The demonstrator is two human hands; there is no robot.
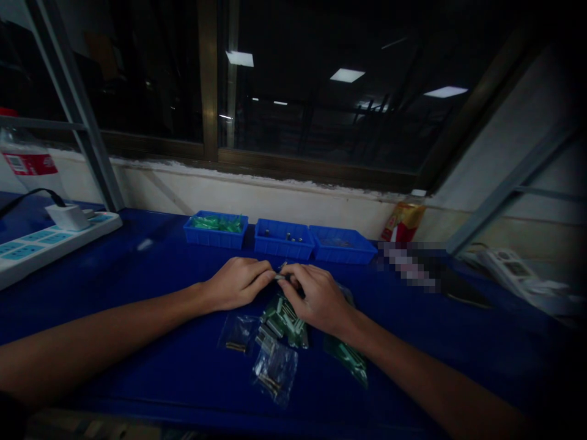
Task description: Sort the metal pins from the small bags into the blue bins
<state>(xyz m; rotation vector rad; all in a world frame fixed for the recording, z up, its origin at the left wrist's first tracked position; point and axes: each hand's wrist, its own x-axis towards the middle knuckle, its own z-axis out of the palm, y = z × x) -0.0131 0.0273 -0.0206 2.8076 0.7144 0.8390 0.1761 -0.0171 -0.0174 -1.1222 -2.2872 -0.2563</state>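
My left hand (238, 282) and my right hand (318, 298) meet over the blue table (137, 287). Both pinch one small metal part (281, 276) between their fingertips. Under my right hand lies a pile of small green and grey parts (280, 321). Beside it are clear plastic bags (275, 366) with small metal pieces inside, and a bag of green parts (348, 357) lies by my right wrist.
Three blue trays stand at the back: one with green parts (215, 229), one with a few metal pieces (283, 238), one nearly bare (343, 244). A white power strip (41, 241) with a plugged charger lies left. A red and yellow packet (402, 223) leans on the wall.
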